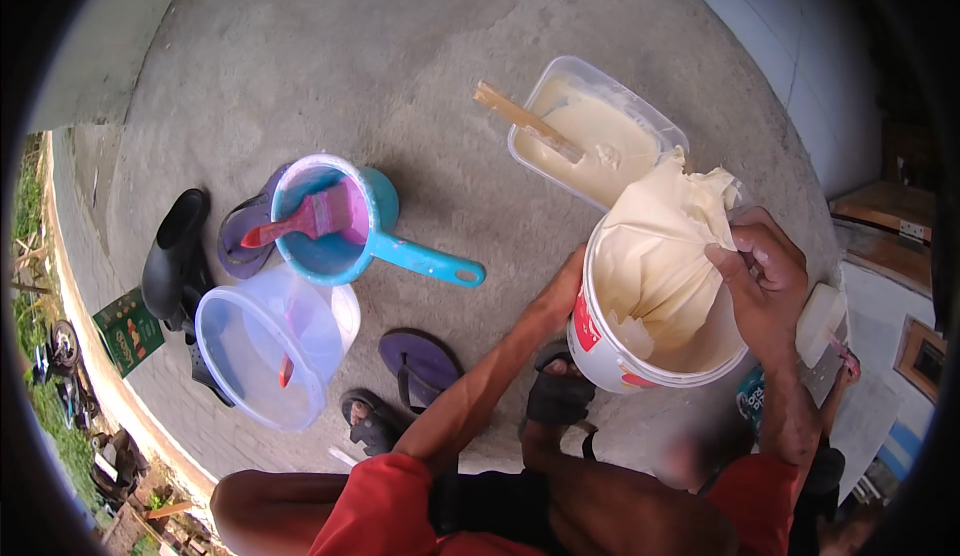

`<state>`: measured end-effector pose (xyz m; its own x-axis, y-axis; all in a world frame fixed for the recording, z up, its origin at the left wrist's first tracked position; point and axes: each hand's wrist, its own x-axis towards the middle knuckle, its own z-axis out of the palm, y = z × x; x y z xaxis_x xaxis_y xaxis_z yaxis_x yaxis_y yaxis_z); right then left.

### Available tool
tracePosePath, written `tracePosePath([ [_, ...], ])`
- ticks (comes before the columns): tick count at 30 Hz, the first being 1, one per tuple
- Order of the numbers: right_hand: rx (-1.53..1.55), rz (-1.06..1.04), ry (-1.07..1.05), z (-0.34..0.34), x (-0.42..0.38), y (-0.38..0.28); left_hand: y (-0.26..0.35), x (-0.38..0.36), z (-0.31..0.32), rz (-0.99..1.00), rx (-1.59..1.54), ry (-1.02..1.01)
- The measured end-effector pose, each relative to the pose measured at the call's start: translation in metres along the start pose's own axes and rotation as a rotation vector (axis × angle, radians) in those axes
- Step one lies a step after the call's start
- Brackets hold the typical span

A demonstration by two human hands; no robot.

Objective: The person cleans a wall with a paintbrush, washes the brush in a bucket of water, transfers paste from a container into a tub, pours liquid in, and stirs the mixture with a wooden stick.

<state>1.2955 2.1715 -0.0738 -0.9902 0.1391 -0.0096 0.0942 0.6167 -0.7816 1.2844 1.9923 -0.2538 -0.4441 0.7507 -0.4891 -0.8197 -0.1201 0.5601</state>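
A white bucket (640, 361) with red marks stands tilted at the right centre, with a cream-coloured, folded cloth-like sheet (665, 241) inside it and rising over its rim. My right hand (765, 276) pinches the edge of this sheet between thumb and fingers. Against the bucket's left side lies my left hand (572, 286), its fingers mostly hidden behind the bucket. Just beyond, a clear rectangular tub (655, 126) holds thick cream-coloured paste (610, 141), and a wooden stick (515, 114) rests across its left edge.
A blue dipper (425, 258) holds a red-handled brush (290, 224) and something pink. Near it are a translucent container (250, 356), purple sandals (420, 361), a black shoe (172, 261) and a green box (130, 331). Another person's hand (848, 366) shows at the far right.
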Motion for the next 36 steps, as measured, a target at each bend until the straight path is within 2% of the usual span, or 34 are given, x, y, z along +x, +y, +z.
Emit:
tracePosePath([
  [1,-0.002,0.001,0.002,0.0,-0.002,0.002,0.001,0.001,0.0,0.01,0.075,0.008],
  [4,-0.049,-0.065,0.019,0.0,-0.01,0.005,-0.007,0.006,-0.002,-0.015,-0.109,0.002],
  [7,-0.019,-0.035,0.035,0.0,-0.015,0.005,-0.009,0.005,-0.003,-0.016,-0.143,0.016],
  [12,-0.092,-0.134,0.06,-0.001,-0.017,0.008,-0.012,0.007,-0.003,-0.059,-0.173,0.099],
  [16,-0.039,-0.063,0.063,0.0,-0.012,0.006,-0.007,-0.002,0.005,-0.052,-0.248,0.182],
  [18,-0.025,-0.032,0.04,0.0,-0.008,0.005,-0.008,-0.008,0.01,0.166,-0.154,0.333],
  [22,-0.06,-0.026,0.034,0.0,-0.011,0.004,0.016,-0.034,0.024,0.262,-0.102,0.414],
  [25,-0.073,-0.049,0.04,0.0,-0.017,0.004,0.046,-0.062,0.041,0.302,-0.271,0.42],
  [27,-0.108,-0.084,0.007,-0.003,-0.021,0.002,0.049,-0.072,0.044,0.464,0.37,0.467],
  [30,-0.117,-0.108,0.011,-0.001,-0.026,-0.003,0.043,-0.074,0.04,0.394,0.32,0.474],
  [36,-0.112,-0.064,0.047,0.004,-0.028,-0.007,0.049,-0.07,0.046,0.421,0.135,0.529],
])
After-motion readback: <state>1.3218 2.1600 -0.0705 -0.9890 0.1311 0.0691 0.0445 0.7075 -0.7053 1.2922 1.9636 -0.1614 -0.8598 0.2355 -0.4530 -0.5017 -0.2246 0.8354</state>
